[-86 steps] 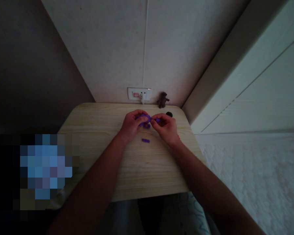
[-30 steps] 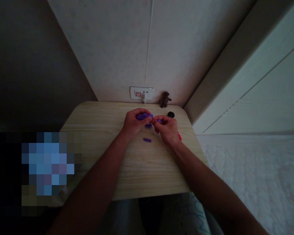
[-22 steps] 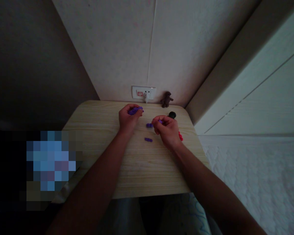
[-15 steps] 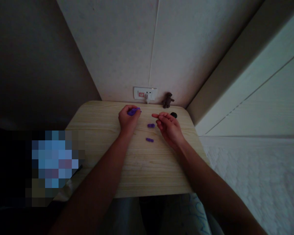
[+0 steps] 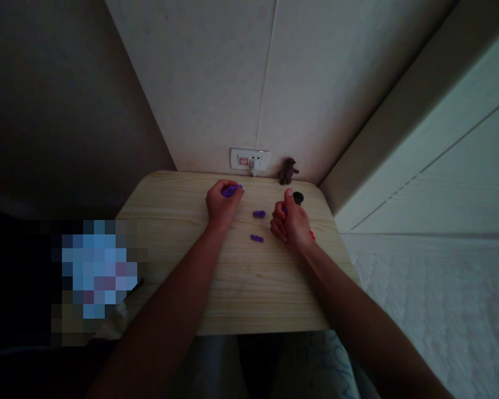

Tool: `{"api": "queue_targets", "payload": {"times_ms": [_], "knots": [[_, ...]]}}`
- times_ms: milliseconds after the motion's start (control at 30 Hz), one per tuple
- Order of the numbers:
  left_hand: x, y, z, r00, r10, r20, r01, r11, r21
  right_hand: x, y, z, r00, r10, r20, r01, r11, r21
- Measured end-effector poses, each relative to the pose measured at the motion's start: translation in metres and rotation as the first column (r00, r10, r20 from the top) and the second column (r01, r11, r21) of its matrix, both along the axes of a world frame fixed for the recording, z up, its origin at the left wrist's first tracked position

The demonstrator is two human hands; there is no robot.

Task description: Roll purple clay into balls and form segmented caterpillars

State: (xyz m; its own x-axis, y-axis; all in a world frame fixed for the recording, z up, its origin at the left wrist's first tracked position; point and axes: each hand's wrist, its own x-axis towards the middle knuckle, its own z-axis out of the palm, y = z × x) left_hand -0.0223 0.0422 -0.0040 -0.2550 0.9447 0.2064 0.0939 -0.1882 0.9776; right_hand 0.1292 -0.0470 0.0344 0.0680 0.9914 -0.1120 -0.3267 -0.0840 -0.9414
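Note:
My left hand (image 5: 223, 206) is closed around a lump of purple modelling clay (image 5: 229, 192), part of which shows between thumb and fingers. My right hand (image 5: 291, 221) is curled into a fist with the thumb up. A bit of purple clay (image 5: 284, 210) peeks out between its thumb and fingers; the rest is hidden. Between the hands, two small purple clay pieces lie on the table: a thicker piece (image 5: 259, 214) and, nearer to me, a thinner piece (image 5: 256, 238). Something small and red (image 5: 312, 235) shows just past the right hand's outer edge, mostly covered.
A brown bear-like figure (image 5: 288, 171) stands at the back right of the wooden table (image 5: 174, 221). In front of it sits a round black object (image 5: 298, 198), partly behind my right hand. A socket with a plug (image 5: 249, 159) is on the wall. A blurred patch covers the lower left.
My right hand has closed from loosely bent, pointing fingers into a fist, uncovering the red thing beside it. My left hand keeps its hold. The whole view has shifted slightly.

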Motion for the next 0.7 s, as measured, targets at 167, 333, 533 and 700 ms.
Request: {"api": "queue_targets", "payload": {"times_ms": [167, 333, 533, 700], "knots": [[-0.001, -0.002, 0.002, 0.997, 0.028, -0.066, -0.027, 1.000, 0.007, 0.002, 0.004, -0.003, 0.999, 0.049, -0.020, -0.048, 0.998, 0.033], [-0.002, -0.007, 0.008, 0.973, 0.076, -0.216, -0.074, 0.997, 0.018, 0.005, 0.004, -0.006, 0.966, 0.208, -0.152, -0.197, 0.977, 0.085], [-0.004, -0.008, 0.004, 0.915, 0.060, -0.398, -0.066, 0.998, -0.001, 0.004, 0.004, -0.015, 0.982, 0.187, -0.024, -0.178, 0.964, 0.198], [-0.004, -0.008, 0.001, 0.844, 0.056, -0.534, -0.048, 0.998, 0.028, 0.006, 0.005, -0.015, 0.987, 0.162, -0.001, -0.159, 0.967, 0.200]]}}
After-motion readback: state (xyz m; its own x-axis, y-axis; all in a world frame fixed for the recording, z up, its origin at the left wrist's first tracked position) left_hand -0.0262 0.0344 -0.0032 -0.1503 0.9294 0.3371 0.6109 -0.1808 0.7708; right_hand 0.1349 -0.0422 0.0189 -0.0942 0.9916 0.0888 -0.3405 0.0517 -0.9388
